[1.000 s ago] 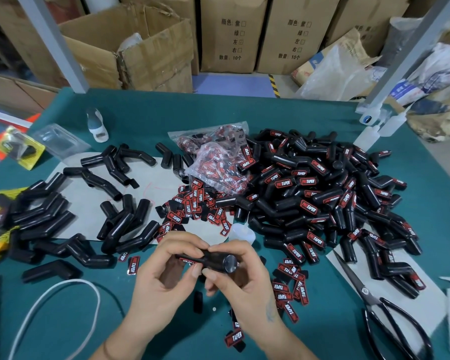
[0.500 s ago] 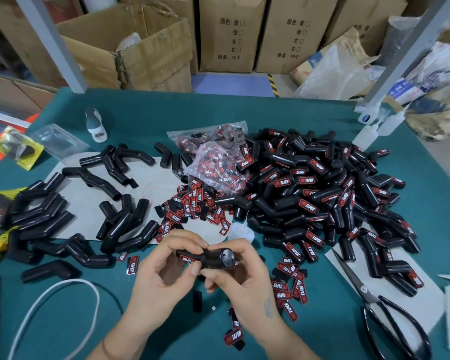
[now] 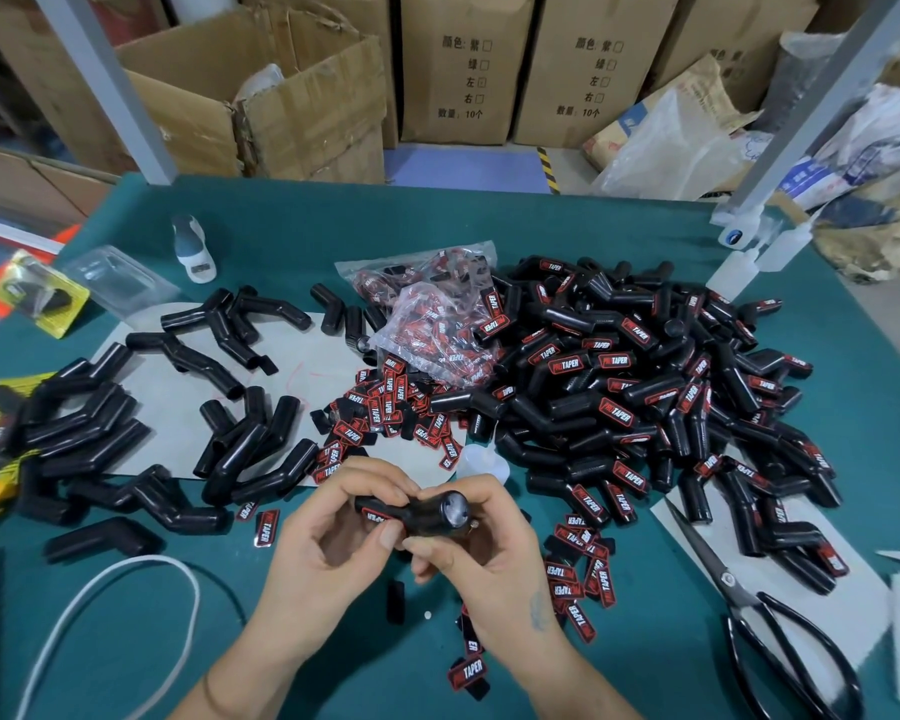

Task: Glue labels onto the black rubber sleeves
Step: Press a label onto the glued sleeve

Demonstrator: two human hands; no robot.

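Left hand (image 3: 328,543): gripped the narrow end of a black rubber sleeve (image 3: 427,514), fingers on its label (image 3: 374,516).
Right hand (image 3: 484,543): pinched the sleeve's wide end.
Tabletop (image 3: 489,226): green.

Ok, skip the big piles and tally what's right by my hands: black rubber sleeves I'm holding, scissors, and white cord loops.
Black rubber sleeve, held: 1
Scissors: 1
White cord loop: 1
Total: 3
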